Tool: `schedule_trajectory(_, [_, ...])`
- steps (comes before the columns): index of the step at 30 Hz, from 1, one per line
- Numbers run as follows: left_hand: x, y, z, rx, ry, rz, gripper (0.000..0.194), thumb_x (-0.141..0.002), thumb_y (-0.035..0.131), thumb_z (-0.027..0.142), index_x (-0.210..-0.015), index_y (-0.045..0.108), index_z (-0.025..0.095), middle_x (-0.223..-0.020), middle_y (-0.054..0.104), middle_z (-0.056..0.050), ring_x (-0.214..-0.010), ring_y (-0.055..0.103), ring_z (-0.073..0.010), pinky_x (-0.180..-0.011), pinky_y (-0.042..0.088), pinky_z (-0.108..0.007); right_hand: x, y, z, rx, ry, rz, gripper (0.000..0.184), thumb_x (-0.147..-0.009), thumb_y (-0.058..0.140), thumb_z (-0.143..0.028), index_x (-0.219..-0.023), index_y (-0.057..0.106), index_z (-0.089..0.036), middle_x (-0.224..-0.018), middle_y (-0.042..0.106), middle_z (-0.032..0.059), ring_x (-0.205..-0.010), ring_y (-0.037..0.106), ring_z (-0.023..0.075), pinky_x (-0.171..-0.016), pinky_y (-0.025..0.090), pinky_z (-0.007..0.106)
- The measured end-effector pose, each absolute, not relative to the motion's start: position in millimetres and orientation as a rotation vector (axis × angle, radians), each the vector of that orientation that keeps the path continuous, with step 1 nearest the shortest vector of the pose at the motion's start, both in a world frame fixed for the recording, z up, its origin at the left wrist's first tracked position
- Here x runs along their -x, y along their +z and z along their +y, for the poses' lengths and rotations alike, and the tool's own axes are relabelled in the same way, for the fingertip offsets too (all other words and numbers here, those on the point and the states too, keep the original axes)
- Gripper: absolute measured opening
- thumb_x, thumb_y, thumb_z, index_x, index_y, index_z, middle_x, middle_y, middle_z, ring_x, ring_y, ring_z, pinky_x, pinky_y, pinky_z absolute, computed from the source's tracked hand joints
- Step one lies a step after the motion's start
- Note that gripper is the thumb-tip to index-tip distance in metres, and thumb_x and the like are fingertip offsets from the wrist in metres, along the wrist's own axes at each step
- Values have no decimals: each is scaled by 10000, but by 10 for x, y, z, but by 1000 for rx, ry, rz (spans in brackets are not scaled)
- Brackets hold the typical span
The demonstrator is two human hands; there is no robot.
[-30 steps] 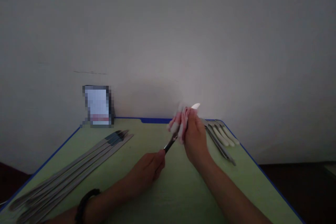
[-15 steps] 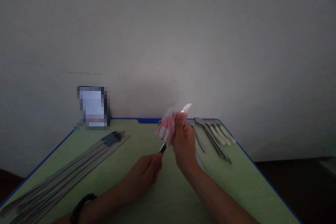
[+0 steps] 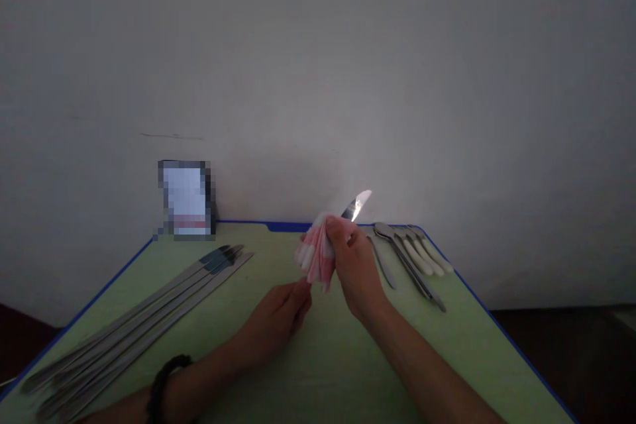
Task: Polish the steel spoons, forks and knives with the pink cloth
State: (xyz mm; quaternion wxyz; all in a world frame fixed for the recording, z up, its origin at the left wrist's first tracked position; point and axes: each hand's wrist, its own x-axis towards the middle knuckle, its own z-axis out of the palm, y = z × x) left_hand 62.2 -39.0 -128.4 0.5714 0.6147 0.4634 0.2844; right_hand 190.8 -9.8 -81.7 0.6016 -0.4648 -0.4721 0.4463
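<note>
A table knife [image 3: 360, 204] slants up and to the right between my hands, its shiny blade tip showing beyond a cloth. My left hand [image 3: 281, 310] is closed around the knife's handle end, which the fingers hide. With my right hand [image 3: 355, 265] I pinch a pink-and-white cloth [image 3: 315, 250] around the middle of the knife. The cloth hangs in folds and covers much of the blade.
Several long metal knives [image 3: 149, 318] lie at the left of the green table [image 3: 298, 384]. On the right are spoons [image 3: 410, 265], forks with cream handles [image 3: 427, 255] and a separate piece of cutlery [image 3: 383, 265]. A blurred-out phone-like screen [image 3: 186, 199] stands by the wall [image 3: 318, 79].
My right hand and the cloth have slid down the knife toward my left hand, so more blade shows. The dark handle part is now covered. The view has shifted slightly.
</note>
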Motion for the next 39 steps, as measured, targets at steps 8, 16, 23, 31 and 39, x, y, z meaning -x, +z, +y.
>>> schedule_trajectory(8, [-600,-1375,-330,-1254,702,1030,491,-766,334,663,-571,358,213,-435,288,90,-377,235,-69,-382,185,-216,-1878,-834,-111,947,1161,-1252,335,-800,535,-482,-847,641,-168,-745,650,33,-630,556,149,-550,429,254])
schedule_trajectory(16, [-560,-1319,-402,-1658,656,1050,510,-888,212,576,-580,372,202,-513,343,58,-477,311,-99,-480,254,-241,-2093,-526,-50,951,934,-1110,353,-769,576,-505,-755,642,-158,-601,614,-2,-507,523,122,-479,388,242])
schedule_trajectory(23, [-550,-1351,-399,-1898,732,1184,432,-932,224,463,-640,405,201,-546,384,50,-517,388,-121,-541,280,-252,-2173,-453,17,879,820,-972,341,-793,543,-503,-744,587,-168,-620,588,-16,-519,503,111,-494,375,237])
schedule_trajectory(31, [-579,-1241,-361,-2051,435,1448,391,-936,179,368,-969,519,179,-745,640,-70,-650,588,-213,-620,374,-295,-1754,-820,-154,1212,877,-1074,204,-800,528,-387,-745,504,-192,-595,482,-48,-520,445,99,-483,360,216])
schedule_trajectory(39, [-529,-1228,-381,-1977,679,1147,359,-921,274,421,-938,536,177,-771,624,-45,-672,547,-181,-634,398,-262,-1655,-781,-245,1073,1164,-944,250,-814,441,-468,-805,469,-221,-586,570,-33,-466,522,128,-431,391,237])
